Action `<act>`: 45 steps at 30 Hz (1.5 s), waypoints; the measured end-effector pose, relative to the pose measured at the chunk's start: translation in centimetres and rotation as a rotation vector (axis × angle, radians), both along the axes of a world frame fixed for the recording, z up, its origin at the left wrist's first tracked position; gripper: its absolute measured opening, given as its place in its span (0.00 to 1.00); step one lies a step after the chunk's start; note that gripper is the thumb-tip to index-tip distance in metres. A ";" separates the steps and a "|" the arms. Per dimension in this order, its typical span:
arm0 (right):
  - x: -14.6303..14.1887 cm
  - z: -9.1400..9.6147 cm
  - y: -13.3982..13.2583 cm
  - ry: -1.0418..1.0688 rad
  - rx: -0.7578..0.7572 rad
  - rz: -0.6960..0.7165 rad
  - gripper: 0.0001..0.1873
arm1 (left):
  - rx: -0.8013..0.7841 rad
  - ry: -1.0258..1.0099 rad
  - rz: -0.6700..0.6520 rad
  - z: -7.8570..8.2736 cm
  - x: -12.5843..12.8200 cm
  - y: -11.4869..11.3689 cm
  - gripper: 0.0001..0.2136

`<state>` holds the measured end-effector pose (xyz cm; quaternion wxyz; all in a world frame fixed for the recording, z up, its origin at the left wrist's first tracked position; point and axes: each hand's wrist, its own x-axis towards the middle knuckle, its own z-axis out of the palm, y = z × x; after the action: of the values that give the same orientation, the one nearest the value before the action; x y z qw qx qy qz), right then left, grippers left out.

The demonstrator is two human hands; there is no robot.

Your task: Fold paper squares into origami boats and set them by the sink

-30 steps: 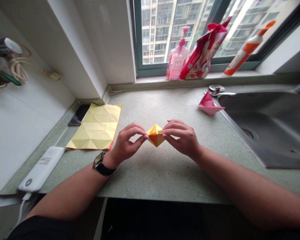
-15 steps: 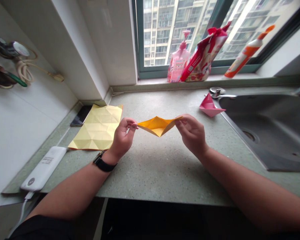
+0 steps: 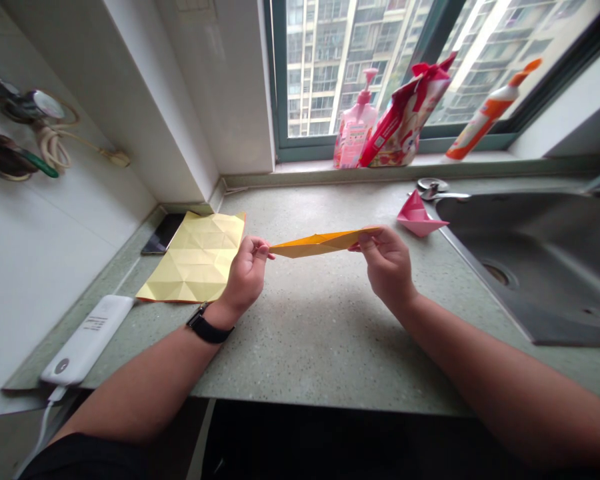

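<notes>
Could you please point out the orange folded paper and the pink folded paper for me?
Orange folded paper (image 3: pixel 316 249), head view: middle of its near side.
Pink folded paper (image 3: pixel 421 225), head view: its near side.

Countertop (image 3: pixel 305 347): speckled grey-green, runs under both hands, bare directly below the grip. Left of the left hand (image 3: pixel 247 270): creased yellow sheet (image 3: pixel 190 257), orange showing at its edges, near-right part behind the hand. Farther left, at the sheet's far corner: dark phone (image 3: pixel 163 233), flat. Nearer and well left of the grip: white power bank (image 3: pixel 87 340), cable in its near end. Beyond and right of the right hand (image 3: pixel 387 267): pink folded paper (image 3: pixel 419 215), pointed, at the rim of the steel sink (image 3: pixel 545 267) set into the top.
</notes>
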<state>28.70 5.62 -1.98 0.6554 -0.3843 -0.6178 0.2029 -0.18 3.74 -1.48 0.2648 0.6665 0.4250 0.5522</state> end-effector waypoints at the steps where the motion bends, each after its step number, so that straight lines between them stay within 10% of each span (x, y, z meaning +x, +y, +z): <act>1: 0.0 0.0 0.0 0.006 -0.005 -0.003 0.08 | -0.004 0.001 -0.003 -0.1 0.0 0.1 0.12; 14: -0.9 1.5 -2.0 -0.310 0.198 -0.047 0.04 | 0.450 0.532 -0.010 2.3 -0.1 -2.2 0.17; 20: -1.5 2.9 -3.4 -0.465 0.358 0.059 0.07 | 0.407 0.746 -0.049 2.5 0.4 -2.7 0.09; 45: -1.4 1.4 -2.6 -0.584 0.236 0.256 0.04 | 0.523 0.604 -0.092 2.8 0.8 -3.3 0.05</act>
<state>27.33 2.98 -0.62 0.4600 -0.2669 -0.8418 0.0922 0.65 0.47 1.36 -0.0263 0.8623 0.2983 0.4084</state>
